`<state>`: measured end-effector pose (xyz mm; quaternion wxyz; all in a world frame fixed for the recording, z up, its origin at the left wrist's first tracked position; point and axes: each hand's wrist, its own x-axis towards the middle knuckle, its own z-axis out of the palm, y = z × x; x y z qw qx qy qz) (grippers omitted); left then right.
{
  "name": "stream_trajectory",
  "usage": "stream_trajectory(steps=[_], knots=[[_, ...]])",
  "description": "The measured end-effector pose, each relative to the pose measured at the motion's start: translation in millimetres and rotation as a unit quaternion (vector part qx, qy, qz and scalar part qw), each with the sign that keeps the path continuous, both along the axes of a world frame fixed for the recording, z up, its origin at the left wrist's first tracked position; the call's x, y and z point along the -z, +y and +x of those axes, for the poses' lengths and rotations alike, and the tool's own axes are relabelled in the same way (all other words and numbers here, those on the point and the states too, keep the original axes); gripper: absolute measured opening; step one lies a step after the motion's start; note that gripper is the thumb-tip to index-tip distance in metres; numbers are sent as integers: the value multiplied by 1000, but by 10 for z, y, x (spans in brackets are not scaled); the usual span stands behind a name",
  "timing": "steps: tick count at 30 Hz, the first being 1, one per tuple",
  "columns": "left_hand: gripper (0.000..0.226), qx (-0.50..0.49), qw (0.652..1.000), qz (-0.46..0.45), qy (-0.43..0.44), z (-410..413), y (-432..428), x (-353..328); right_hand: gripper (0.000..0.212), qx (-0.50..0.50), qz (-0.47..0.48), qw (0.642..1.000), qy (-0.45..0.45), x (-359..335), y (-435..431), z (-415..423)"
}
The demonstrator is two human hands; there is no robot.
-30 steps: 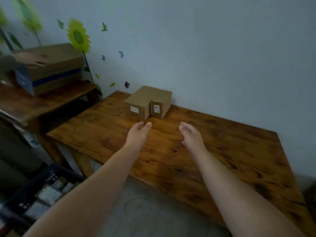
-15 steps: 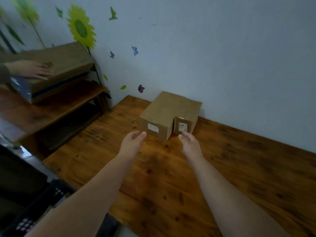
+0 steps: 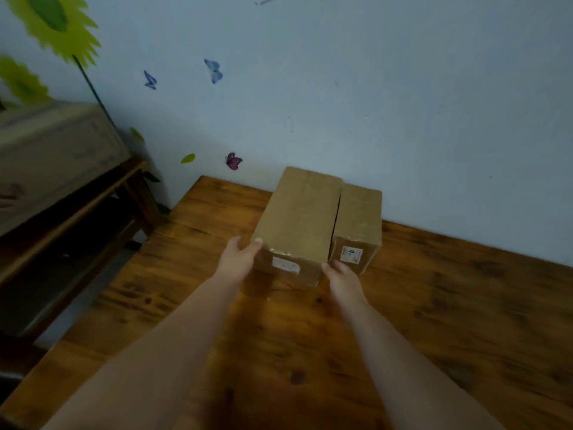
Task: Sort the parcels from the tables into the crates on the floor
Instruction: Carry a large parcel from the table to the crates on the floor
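Head view, larger parcel (image 3: 297, 218): on surface (image 3: 465, 305) by wall, touching smaller parcel (image 3: 356, 218). Hands, short of it a moment ago, now reach it: left hand (image 3: 238, 259) clasps near-left corner; right hand (image 3: 342, 279) touches near-right corner, grip unclear. Lift likely next.

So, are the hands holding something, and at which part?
The left hand grips the larger parcel at its front left corner; the right hand touches its front right edge, grip unclear.
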<state>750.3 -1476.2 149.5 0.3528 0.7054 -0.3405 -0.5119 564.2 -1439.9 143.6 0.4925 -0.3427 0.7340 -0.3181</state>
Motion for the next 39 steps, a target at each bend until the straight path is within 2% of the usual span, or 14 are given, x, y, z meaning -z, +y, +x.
stream_trajectory(steps=[5, 10, 13, 16, 20, 22, 26, 28, 32, 35, 39], knots=[[58, 98, 994, 39, 25, 68, -234, 146, 49, 29, 5, 1000, -9, 40, -130, 191], [50, 151, 988, 3, 18, 123, -154, 154, 53, 86, 2, 996, -1, -1, -95, 348], [49, 139, 989, -19, 42, 209, 1, 70, 48, 116, -8, 993, -2, -141, -16, 425], [48, 106, 991, -46, 60, 347, 172, -121, 38, 104, -52, 993, -8, -335, 86, 508], [31, 88, 987, -126, 38, 519, 315, -494, 30, 75, -119, 989, -41, -592, 263, 594], [26, 98, 980, -168, 51, 563, 375, -676, 34, 62, -150, 984, -75, -724, 342, 598], [41, 130, 960, -210, 131, 614, 514, -910, 46, 45, -183, 976, -106, -911, 457, 553], [56, 159, 950, -226, 141, 641, 569, -961, 54, 54, -195, 973, -114, -968, 506, 531], [99, 239, 934, -259, 53, 658, 662, -1013, 65, 30, -239, 964, -115, -1132, 605, 497], [96, 229, 927, -296, -12, 661, 695, -1029, 81, -15, -249, 964, -95, -1218, 670, 452], [80, 204, 933, -295, 20, 762, 702, -1061, 102, -86, -244, 965, -55, -1244, 757, 382]])
